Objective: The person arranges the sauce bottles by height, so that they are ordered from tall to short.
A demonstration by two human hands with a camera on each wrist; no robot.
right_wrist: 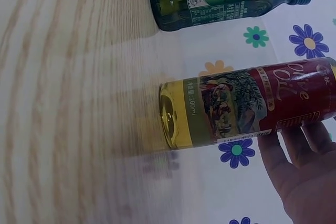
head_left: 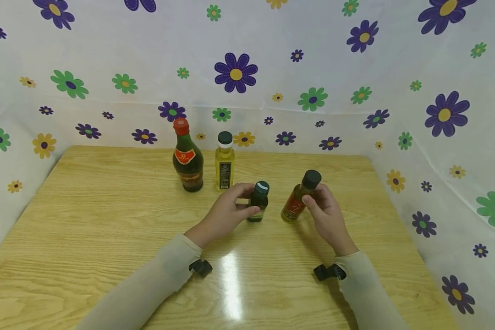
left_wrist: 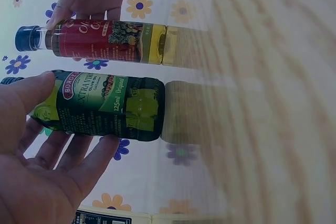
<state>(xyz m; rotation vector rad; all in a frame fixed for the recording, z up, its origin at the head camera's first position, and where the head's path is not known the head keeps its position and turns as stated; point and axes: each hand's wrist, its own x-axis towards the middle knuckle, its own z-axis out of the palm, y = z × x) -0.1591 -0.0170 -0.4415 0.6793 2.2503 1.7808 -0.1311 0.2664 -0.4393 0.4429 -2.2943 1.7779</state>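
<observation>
Right wrist: red-labelled bottle (right_wrist: pixel 249 103), top cut off.

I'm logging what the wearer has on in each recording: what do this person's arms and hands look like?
The left sleeve and right sleeve are long, plain and pale beige. A small black device sits at the left wrist, and a similar one at the right. No gloves or rings show on the left hand or right hand.

Long beige sleeves (head_left: pixel 142 284), black wrist straps (head_left: pixel 338 271), small black blocks (head_left: pixel 321 273) attached
</observation>
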